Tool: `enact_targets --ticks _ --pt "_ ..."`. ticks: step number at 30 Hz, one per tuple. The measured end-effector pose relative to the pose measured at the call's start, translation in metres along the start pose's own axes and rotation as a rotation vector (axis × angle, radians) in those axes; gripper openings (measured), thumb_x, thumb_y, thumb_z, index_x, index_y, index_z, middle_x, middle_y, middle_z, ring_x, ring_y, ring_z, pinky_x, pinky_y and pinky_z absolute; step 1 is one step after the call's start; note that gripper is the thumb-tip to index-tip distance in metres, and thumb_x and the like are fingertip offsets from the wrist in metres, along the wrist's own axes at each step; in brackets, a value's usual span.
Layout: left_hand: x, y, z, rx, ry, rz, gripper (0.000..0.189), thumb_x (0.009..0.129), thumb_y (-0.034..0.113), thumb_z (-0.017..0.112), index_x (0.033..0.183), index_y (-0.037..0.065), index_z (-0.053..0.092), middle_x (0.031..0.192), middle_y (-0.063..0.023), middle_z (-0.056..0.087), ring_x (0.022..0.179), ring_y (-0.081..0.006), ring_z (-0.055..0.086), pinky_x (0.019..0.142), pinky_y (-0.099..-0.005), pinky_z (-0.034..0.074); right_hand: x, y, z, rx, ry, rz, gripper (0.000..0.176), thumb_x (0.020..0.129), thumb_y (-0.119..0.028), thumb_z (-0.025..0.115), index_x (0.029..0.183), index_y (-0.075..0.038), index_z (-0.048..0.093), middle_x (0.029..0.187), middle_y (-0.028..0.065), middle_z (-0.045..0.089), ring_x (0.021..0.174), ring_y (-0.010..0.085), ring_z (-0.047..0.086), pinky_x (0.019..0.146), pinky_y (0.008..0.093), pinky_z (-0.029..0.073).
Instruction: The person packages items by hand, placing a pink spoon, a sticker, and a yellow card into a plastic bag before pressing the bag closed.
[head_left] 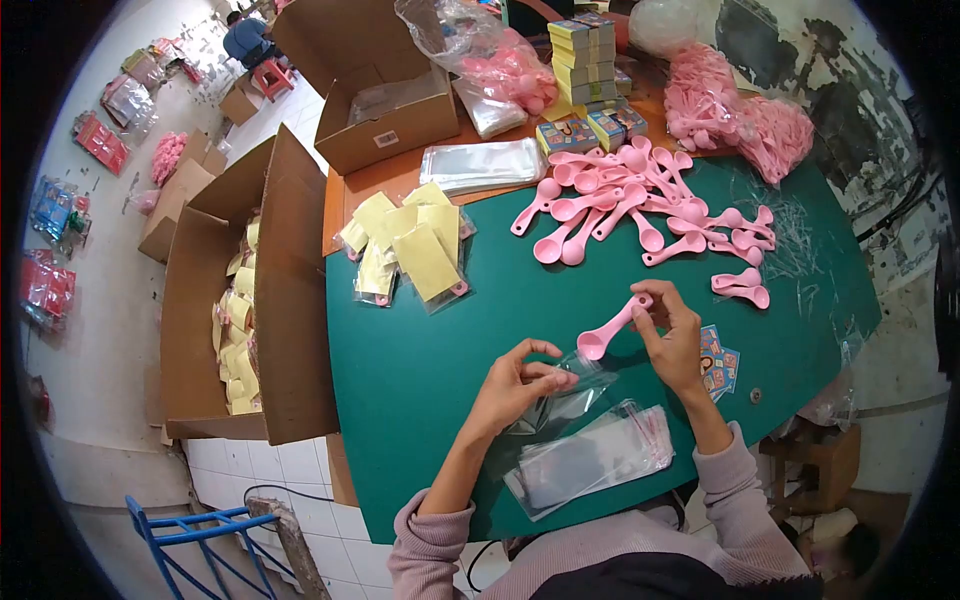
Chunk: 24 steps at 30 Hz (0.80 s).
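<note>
My right hand (668, 335) pinches a pink measuring spoon (608, 330) by its handle end, with the bowl pointing down and left. Opposite it, my left hand (520, 385) holds a clear plastic bag (575, 390) between thumb and fingers, and the spoon's bowl is right at the bag's upper edge. Below both hands lies a stack of clear bags (595, 460) on the green table. Partly behind my right wrist are some blue printed cards (722, 362). A loose heap of pink spoons (620, 195) spreads over the table beyond my hands.
Packed bags with yellow cards (410, 240) lie at the table's left. A tall carton (295, 300) with similar packs stands beside it. Farther back are an open box (385, 110), clear sleeves (485, 165), stacked cards (583, 60) and bagged pink spoons (740, 120). A person (247, 40) sits far off.
</note>
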<state>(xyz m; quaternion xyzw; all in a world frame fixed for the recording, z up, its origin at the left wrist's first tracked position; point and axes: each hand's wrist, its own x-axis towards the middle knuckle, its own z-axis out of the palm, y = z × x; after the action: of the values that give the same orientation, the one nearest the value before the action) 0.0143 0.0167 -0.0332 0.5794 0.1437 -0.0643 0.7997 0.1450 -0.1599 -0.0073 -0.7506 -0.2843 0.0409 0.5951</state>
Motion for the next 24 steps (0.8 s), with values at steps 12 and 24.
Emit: enact_targets --ticks 12,24 --pt "0.002 0.001 0.0 -0.017 0.103 -0.013 0.033 0.085 0.008 0.059 0.114 -0.001 0.049 0.096 -0.012 0.064 0.082 -0.0114 0.061 0.067 -0.0216 0.047 -0.01 -0.003 0.007 0.221 -0.046 0.026 0.022 0.083 -0.001 0.057 0.105 0.0 0.053 0.085 0.0062 0.058 0.075 0.0116 0.061 0.068 0.0244 0.051" --pt "-0.012 0.019 0.011 0.034 -0.155 -0.135 0.036 0.094 0.024 0.044 0.1 -0.008 0.059 0.092 -0.0129 0.064 0.082 -0.0145 0.062 0.074 -0.025 0.05 -0.016 -0.01 0.01 0.208 -0.208 0.077 0.025 0.083 -0.016 0.061 0.101 -0.002 0.05 0.089 0.0115 0.063 0.082 0.0147 0.062 0.072 0.0271 0.05"
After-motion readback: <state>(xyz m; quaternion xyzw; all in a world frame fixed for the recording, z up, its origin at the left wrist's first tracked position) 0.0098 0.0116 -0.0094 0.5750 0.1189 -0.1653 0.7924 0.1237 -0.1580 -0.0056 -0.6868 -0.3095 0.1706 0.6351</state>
